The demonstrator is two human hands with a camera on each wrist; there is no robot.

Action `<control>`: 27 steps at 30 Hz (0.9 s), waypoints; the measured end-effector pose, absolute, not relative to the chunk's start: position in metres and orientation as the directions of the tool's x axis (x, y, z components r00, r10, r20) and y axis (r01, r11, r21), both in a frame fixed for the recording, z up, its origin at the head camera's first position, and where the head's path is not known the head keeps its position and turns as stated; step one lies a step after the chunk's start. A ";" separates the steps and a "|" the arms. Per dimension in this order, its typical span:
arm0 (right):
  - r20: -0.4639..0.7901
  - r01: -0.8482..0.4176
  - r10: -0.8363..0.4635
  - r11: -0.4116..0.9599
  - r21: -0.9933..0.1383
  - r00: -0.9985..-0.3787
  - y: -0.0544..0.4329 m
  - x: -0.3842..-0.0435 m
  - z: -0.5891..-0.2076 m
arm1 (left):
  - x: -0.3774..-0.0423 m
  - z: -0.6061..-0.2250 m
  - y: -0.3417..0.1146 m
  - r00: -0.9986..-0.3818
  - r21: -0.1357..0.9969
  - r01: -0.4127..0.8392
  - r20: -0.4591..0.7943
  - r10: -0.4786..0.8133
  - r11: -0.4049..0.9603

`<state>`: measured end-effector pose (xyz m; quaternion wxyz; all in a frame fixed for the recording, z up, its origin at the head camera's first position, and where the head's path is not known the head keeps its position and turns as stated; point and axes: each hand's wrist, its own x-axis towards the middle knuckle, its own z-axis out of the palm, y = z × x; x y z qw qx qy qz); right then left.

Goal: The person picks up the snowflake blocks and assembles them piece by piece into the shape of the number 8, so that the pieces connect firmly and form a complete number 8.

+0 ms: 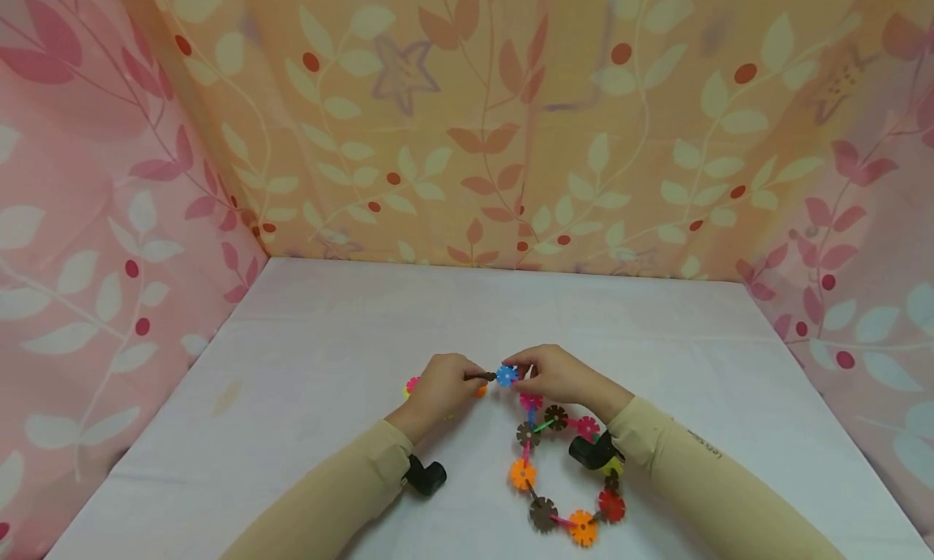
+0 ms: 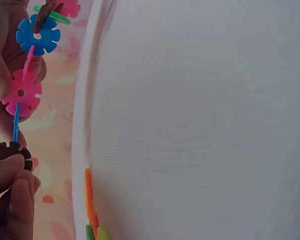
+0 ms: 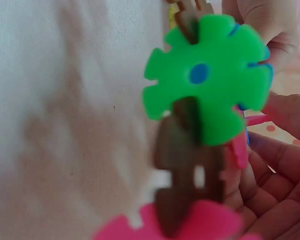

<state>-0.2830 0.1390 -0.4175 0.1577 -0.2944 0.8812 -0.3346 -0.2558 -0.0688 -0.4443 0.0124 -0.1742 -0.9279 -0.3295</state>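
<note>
My left hand (image 1: 441, 386) pinches a brown notched disc (image 2: 11, 152) between thumb and fingers. That disc is linked to a blue disc (image 1: 507, 375), which stands edge-on in the left wrist view. A pink disc (image 2: 22, 93) comes after it, gripped by the fingers of my right hand (image 1: 558, 375). From there the chain hangs toward the table and runs into a loop of linked discs, among them an orange disc (image 1: 522, 474) and a red disc (image 1: 611, 506). A green disc (image 3: 210, 75) fills much of the right wrist view, close to the camera.
Several pieces lie by the left hand, including an orange piece (image 1: 481, 391) and a pink piece (image 1: 413, 384). Black wrist cameras sit on the left sleeve (image 1: 426, 476) and right sleeve. A white cloth (image 1: 292, 430) covers the table; a patterned curtain (image 1: 467, 122) stands behind.
</note>
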 end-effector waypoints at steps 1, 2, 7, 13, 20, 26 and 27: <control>-0.082 -0.410 -0.623 0.603 -0.684 -0.778 0.139 -0.283 -0.418 | -0.256 -0.444 -0.069 -0.935 0.584 0.345 0.145 0.324 0.735; -0.082 -0.406 -0.622 0.599 -0.690 -0.779 0.138 -0.283 -0.418 | -0.256 -0.444 -0.069 -0.930 0.564 0.360 0.153 0.334 0.744; -0.090 -0.370 -0.603 0.593 -0.715 -0.793 0.138 -0.282 -0.419 | -0.257 -0.441 -0.071 -0.905 0.518 0.421 0.185 0.383 0.745; -0.073 -0.359 -0.588 0.583 -0.729 -0.805 0.138 -0.281 -0.416 | -0.255 -0.439 -0.074 -0.902 0.555 0.422 0.177 0.393 0.717; -0.080 -0.350 -0.591 0.576 -0.739 -0.803 0.135 -0.280 -0.414 | -0.256 -0.439 -0.076 -0.915 0.538 0.390 0.131 0.383 0.747; -0.080 -0.355 -0.596 0.575 -0.737 -0.799 0.135 -0.281 -0.416 | -0.257 -0.441 -0.076 -0.931 0.606 0.338 0.103 0.351 0.720; -0.079 -0.356 -0.599 0.571 -0.740 -0.797 0.135 -0.281 -0.417 | -0.257 -0.441 -0.077 -0.930 0.610 0.340 0.108 0.350 0.715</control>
